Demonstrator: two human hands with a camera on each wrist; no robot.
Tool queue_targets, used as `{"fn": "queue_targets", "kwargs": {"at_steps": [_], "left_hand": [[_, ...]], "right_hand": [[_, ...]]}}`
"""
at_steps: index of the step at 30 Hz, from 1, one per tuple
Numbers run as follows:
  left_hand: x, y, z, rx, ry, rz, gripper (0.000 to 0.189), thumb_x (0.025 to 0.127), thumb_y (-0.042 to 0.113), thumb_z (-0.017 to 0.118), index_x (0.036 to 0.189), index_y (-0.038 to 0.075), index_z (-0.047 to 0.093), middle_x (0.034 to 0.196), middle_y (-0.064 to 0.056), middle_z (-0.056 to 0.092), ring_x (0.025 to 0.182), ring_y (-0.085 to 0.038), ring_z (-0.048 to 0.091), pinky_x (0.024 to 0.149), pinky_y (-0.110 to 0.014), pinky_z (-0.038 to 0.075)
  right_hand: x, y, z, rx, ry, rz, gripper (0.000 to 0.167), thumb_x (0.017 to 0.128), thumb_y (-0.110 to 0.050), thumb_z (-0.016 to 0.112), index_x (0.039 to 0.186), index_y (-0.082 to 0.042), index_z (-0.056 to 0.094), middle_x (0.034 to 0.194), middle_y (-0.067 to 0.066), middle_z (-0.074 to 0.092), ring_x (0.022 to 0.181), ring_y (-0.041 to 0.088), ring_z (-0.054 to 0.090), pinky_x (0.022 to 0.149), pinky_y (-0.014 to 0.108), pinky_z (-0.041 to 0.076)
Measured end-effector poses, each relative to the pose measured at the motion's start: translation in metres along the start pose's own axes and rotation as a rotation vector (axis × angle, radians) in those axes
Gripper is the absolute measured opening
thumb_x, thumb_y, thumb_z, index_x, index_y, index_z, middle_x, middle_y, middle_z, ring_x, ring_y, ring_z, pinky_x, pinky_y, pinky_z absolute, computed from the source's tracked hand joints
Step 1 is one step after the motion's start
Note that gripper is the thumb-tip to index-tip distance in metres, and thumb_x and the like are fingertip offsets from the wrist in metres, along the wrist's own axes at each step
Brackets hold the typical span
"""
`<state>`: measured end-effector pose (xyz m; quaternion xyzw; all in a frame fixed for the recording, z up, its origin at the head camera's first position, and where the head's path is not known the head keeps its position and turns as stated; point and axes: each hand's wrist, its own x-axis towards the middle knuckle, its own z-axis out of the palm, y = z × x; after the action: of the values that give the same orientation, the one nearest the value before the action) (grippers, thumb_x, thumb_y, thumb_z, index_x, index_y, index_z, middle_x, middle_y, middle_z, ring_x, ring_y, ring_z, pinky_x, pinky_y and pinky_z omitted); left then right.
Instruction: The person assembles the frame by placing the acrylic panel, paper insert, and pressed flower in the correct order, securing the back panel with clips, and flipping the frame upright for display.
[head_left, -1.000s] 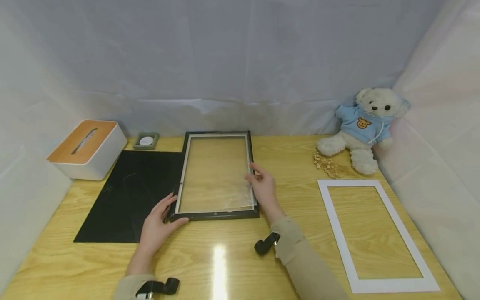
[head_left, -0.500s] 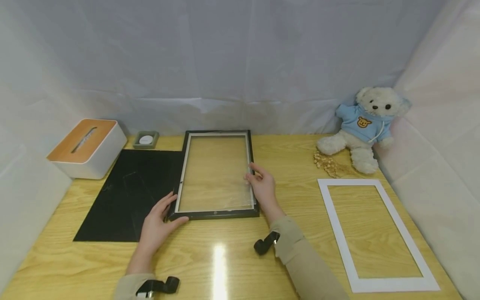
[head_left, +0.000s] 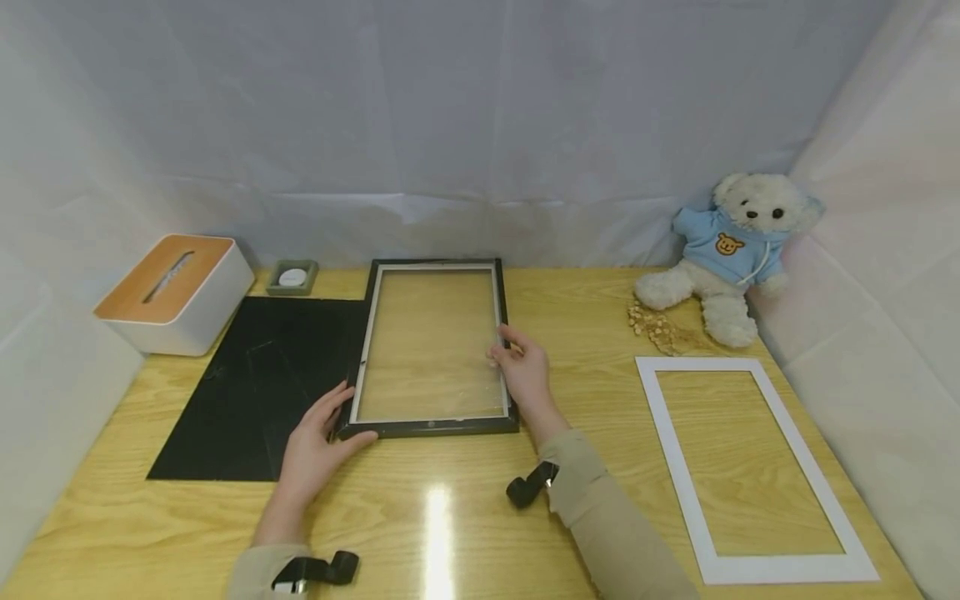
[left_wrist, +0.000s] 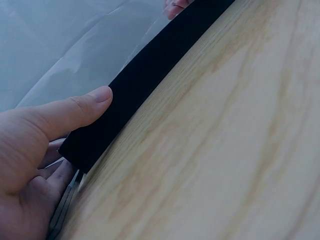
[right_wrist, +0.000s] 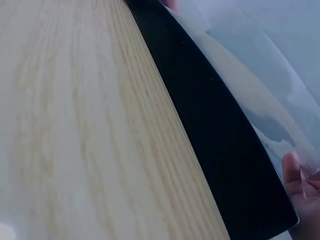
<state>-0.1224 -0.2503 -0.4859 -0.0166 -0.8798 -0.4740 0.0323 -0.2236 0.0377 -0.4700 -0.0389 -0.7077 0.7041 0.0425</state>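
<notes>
A black picture frame [head_left: 444, 429] with a pale inner lip lies flat in the middle of the wooden table. Over its opening is a clear plastic sheet [right_wrist: 270, 60], which stands up above the frame's edge in the right wrist view. My left hand [head_left: 315, 450] holds the frame's near left corner, thumb on the near edge and fingers along the left side. At the right side, my right hand [head_left: 527, 377] pinches the clear sheet's edge between thumb and fingers. A black backing board [head_left: 225, 400] lies left of the frame, partly behind my left hand.
A white mat border [head_left: 780, 570] lies at the right. Behind it are a teddy bear [head_left: 731, 250] in a blue top and a small dried sprig [head_left: 652, 329]. A tissue box [head_left: 187, 317] and a small green dish [head_left: 291, 289] stand at the back left.
Both hands stay nearly in place. The glare and ripples near the sheet's near right corner have faded, and the sheet appears flatter there.
</notes>
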Motion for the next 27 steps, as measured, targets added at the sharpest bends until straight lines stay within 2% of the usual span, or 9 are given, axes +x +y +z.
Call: {"fn": "queue_targets", "kwargs": {"at_steps": [6, 10, 13, 16, 18, 20, 23, 27], "left_hand": [[0.0, 0.001, 0.0, 0.004, 0.002, -0.001, 0.076, 0.075, 0.029, 0.082, 0.139, 0.006, 0.048, 0.151, -0.013, 0.032, 0.133, -0.036, 0.037, 0.104, -0.04, 0.037], [-0.001, 0.001, 0.0, 0.009, 0.0, -0.008, 0.077, 0.076, 0.03, 0.082, 0.14, 0.006, 0.047, 0.151, -0.014, 0.032, 0.132, -0.038, 0.037, 0.104, -0.042, 0.037], [-0.001, 0.0, 0.0, 0.011, 0.002, -0.007, 0.077, 0.076, 0.031, 0.081, 0.14, 0.005, 0.047, 0.151, -0.014, 0.032, 0.132, -0.038, 0.037, 0.104, -0.043, 0.037], [-0.001, 0.0, 0.001, 0.012, 0.006, -0.005, 0.077, 0.075, 0.031, 0.082, 0.139, 0.006, 0.048, 0.15, -0.014, 0.032, 0.132, -0.038, 0.038, 0.104, -0.042, 0.037], [-0.001, 0.0, 0.0, 0.012, 0.01, -0.004, 0.077, 0.075, 0.03, 0.082, 0.139, 0.006, 0.048, 0.15, -0.014, 0.033, 0.132, -0.038, 0.038, 0.104, -0.042, 0.037], [-0.001, 0.0, 0.0, 0.011, 0.01, -0.004, 0.076, 0.075, 0.03, 0.082, 0.139, 0.006, 0.048, 0.15, -0.014, 0.033, 0.132, -0.038, 0.038, 0.104, -0.042, 0.037], [0.0, 0.001, 0.0, 0.006, 0.01, -0.004, 0.076, 0.075, 0.03, 0.082, 0.139, 0.006, 0.048, 0.15, -0.014, 0.033, 0.132, -0.038, 0.038, 0.104, -0.042, 0.037], [0.0, 0.002, 0.0, -0.001, 0.006, -0.008, 0.076, 0.075, 0.029, 0.082, 0.139, 0.006, 0.048, 0.15, -0.014, 0.033, 0.132, -0.038, 0.038, 0.104, -0.042, 0.037]], "right_hand": [[-0.001, 0.0, 0.001, -0.101, -0.014, -0.055, 0.04, 0.088, 0.005, 0.063, 0.128, 0.004, 0.057, 0.125, 0.018, 0.059, 0.082, 0.025, 0.068, 0.062, 0.022, 0.054], [-0.001, 0.0, 0.001, -0.312, -0.023, -0.15, 0.038, 0.088, 0.0, 0.066, 0.125, 0.004, 0.06, 0.1, 0.018, 0.066, 0.07, 0.019, 0.062, 0.054, 0.02, 0.049], [-0.002, -0.001, -0.002, -0.503, -0.042, -0.227, 0.038, 0.088, -0.005, 0.068, 0.124, 0.004, 0.06, 0.087, 0.016, 0.063, 0.069, 0.018, 0.053, 0.057, 0.025, 0.046], [-0.001, -0.001, -0.005, -0.624, -0.087, -0.265, 0.042, 0.088, -0.009, 0.068, 0.127, 0.004, 0.058, 0.097, 0.017, 0.064, 0.078, 0.023, 0.051, 0.065, 0.033, 0.047], [-0.001, -0.003, -0.008, -0.667, -0.125, -0.257, 0.045, 0.089, -0.011, 0.069, 0.13, 0.002, 0.056, 0.111, 0.019, 0.063, 0.088, 0.027, 0.05, 0.075, 0.038, 0.048], [0.001, -0.003, -0.011, -0.682, -0.172, -0.234, 0.05, 0.089, -0.012, 0.068, 0.134, 0.0, 0.053, 0.123, 0.02, 0.059, 0.099, 0.031, 0.049, 0.085, 0.042, 0.047], [0.003, -0.003, -0.015, -0.69, -0.235, -0.197, 0.056, 0.089, -0.012, 0.069, 0.139, -0.002, 0.048, 0.133, 0.018, 0.053, 0.111, 0.033, 0.045, 0.095, 0.044, 0.044], [0.007, -0.003, -0.019, -0.689, -0.277, -0.212, 0.062, 0.086, -0.011, 0.072, 0.14, -0.001, 0.045, 0.138, 0.017, 0.05, 0.122, 0.034, 0.044, 0.102, 0.043, 0.04]]}}
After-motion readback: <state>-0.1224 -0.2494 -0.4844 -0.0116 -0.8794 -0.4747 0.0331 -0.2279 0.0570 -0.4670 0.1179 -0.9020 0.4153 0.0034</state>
